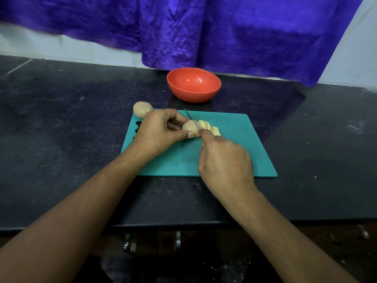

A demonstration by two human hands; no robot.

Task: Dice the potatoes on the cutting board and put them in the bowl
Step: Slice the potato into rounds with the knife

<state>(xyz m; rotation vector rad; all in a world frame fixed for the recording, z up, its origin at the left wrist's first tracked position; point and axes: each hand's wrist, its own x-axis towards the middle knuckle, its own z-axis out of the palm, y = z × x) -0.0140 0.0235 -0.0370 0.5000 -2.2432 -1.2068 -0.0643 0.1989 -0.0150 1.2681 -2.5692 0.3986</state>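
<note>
Head view shows the right hand (225, 160) closed around a knife (191, 120), its handle hidden inside the fist and the forefinger stretched along the top of the thin blade, which angles away from the person and meets the potato (190, 127) on the cutting board (234, 139). The left hand (161, 131) pinches the uncut end of that potato, thumb on the near side and fingers curled over the far side, just left of the blade. To the right of the blade, a row of pale slices (210, 127) leans together, touching one another and lying on the teal board. A second, whole potato (142, 108) sits at the board's far left corner, partly behind the left hand. Beyond the board, near its far edge but apart from it, stands a red bowl (193, 84) with nothing visible inside. Board and bowl rest on a dark counter (61, 119), and a purple cloth (224, 27) hangs behind.
</note>
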